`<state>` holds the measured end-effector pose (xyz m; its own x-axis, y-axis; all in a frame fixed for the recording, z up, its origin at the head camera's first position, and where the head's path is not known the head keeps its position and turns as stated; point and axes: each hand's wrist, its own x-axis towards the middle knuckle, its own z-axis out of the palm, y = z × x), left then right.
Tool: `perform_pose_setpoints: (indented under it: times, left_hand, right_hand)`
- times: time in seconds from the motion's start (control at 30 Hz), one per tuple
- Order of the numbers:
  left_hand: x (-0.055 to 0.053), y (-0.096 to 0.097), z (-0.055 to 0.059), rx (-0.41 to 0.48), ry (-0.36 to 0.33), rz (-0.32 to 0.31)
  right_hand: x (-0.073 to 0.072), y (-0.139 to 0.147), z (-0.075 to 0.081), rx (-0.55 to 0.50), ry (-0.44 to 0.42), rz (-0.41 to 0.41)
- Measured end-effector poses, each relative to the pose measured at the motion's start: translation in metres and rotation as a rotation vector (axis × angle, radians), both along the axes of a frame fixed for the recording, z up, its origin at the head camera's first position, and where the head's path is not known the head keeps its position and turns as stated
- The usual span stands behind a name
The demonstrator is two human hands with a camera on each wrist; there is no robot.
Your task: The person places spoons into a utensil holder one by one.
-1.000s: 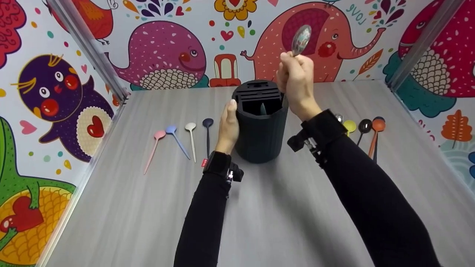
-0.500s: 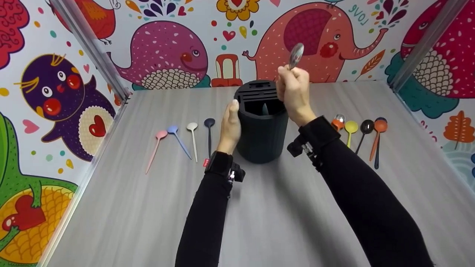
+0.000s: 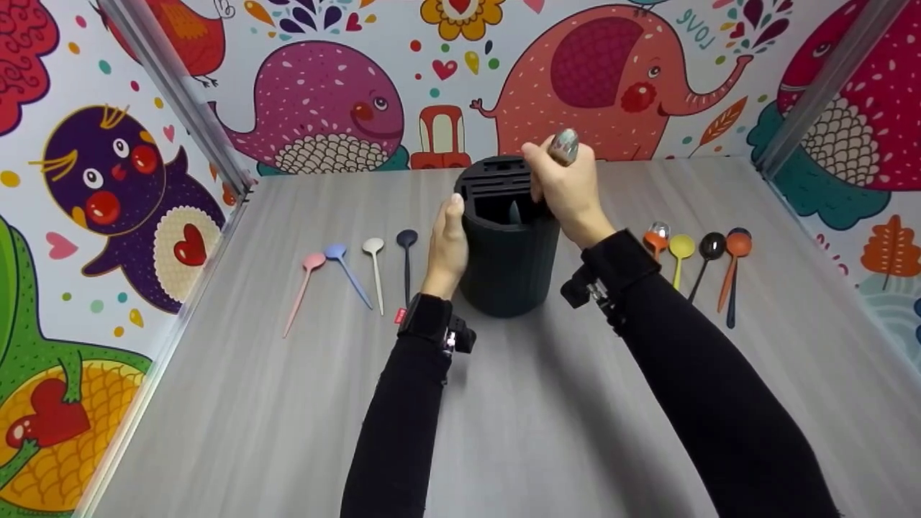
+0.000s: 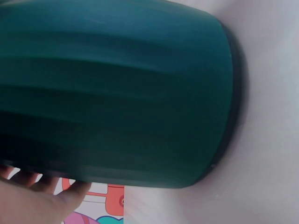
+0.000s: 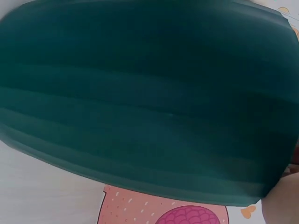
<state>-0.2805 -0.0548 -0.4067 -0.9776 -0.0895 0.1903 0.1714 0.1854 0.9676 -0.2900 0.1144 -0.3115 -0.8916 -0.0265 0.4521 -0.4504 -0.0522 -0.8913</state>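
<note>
A dark green utensil holder [image 3: 508, 273] with a slotted top stands upright on the table. My left hand [image 3: 447, 244] holds its left side, the thumb up near the rim and the fingers round the far side, as the left wrist view also shows. My right hand [image 3: 568, 187] grips a metal spoon [image 3: 565, 144] at the holder's right rim. The spoon's bowl points up out of the fist; its handle is hidden by the hand and rim. Inside the open compartment a pointed grey-green piece [image 3: 514, 212] shows. The right wrist view is filled mostly by the holder's wall [image 5: 140, 112].
Left of the holder lie a pink spoon [image 3: 314, 262], a blue spoon [image 3: 336, 251], a white spoon [image 3: 373, 246] and a navy spoon [image 3: 406, 238]. To the right lie several more, among them a yellow spoon [image 3: 681, 247] and a black spoon [image 3: 712, 246]. Cartoon-printed walls enclose the table.
My right hand has moved down and slightly left with the metal spoon, so its bowl now sits low, close to the fist. The left hand and the holder have stayed in place.
</note>
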Motion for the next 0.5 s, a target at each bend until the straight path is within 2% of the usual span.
perform_pose_setpoints:
  times: [0.1, 0.33, 0.5]
  left_hand:
    - [0.0, 0.0, 0.0, 0.0, -0.006, 0.002]
    - [-0.001, 0.001, -0.001, 0.004, 0.004, 0.011]
    - [0.0, 0.001, -0.001, 0.002, -0.002, 0.011]
  right_hand:
    - [0.002, 0.001, 0.002, 0.054, 0.001, -0.032]
    - [0.019, -0.001, 0.016, 0.075, -0.009, -0.031]
    - [0.022, 0.001, 0.017, 0.078, 0.009, -0.036]
